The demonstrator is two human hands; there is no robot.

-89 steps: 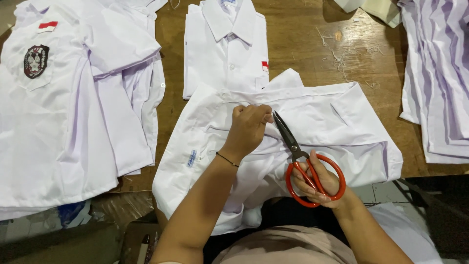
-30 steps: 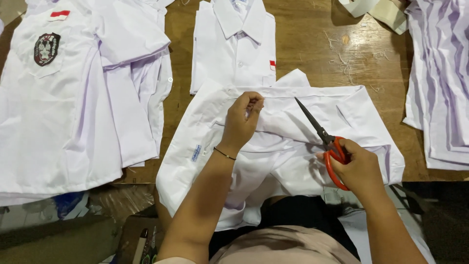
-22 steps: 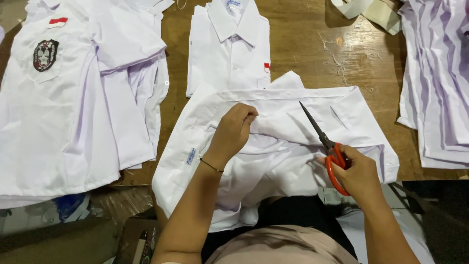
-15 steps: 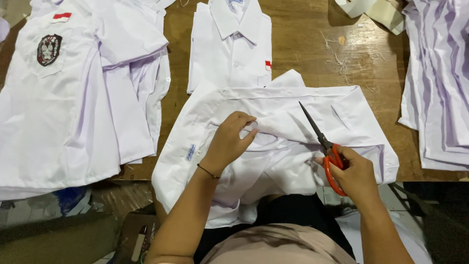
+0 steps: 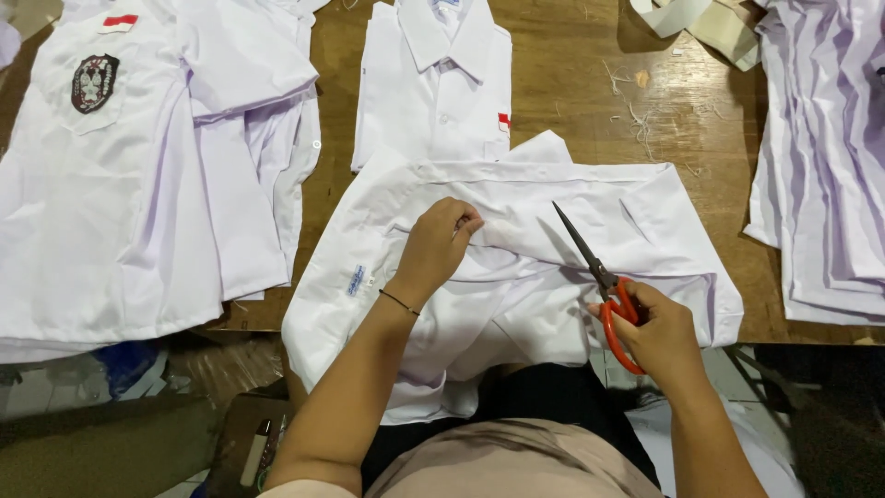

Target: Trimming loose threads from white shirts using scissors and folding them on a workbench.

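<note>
A white shirt (image 5: pixel 590 198) lies spread across the near edge of a wooden table (image 5: pixel 572 83), hanging partly over my lap. My left hand (image 5: pixel 441 242) pinches a fold of its fabric near the middle. My right hand (image 5: pixel 656 330) grips red-handled scissors (image 5: pixel 604 281), blades closed and pointing up and left over the shirt, a little right of the pinched fold. A thin dark band circles my left wrist.
A folded white shirt (image 5: pixel 433 83) lies beyond the one I work on. More white shirts, one with a dark crest badge (image 5: pixel 94 83), are stacked at the left. Another pile of white garments (image 5: pixel 830 157) covers the right side. Loose threads and fabric scraps (image 5: pixel 687 18) lie at the back.
My left hand has slid down and left along the shirt, still pinching fabric. The scissors moved right and away from that hand, then stayed roughly in place over the shirt.
</note>
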